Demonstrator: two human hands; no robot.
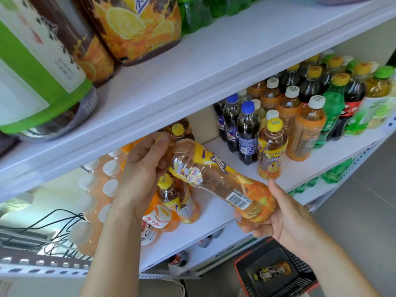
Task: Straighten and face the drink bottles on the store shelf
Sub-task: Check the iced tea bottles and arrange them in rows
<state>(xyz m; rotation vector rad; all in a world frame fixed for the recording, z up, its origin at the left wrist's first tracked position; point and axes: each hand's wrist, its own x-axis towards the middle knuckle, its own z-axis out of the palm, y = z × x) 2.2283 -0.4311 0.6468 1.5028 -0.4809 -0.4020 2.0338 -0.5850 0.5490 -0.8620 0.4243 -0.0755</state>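
Now | left hand (141, 168) grips neck of clear plastic tea bottle (214, 176) | right hand (280, 219) cups its rounded base

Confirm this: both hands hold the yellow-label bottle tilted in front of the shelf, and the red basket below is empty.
Not empty: the head view shows a yellow-capped bottle lying in the red basket. The left hand and right hand do hold the yellow-label bottle tilted.

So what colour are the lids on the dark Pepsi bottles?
Blue. The lids on those bottles show best in the head view.
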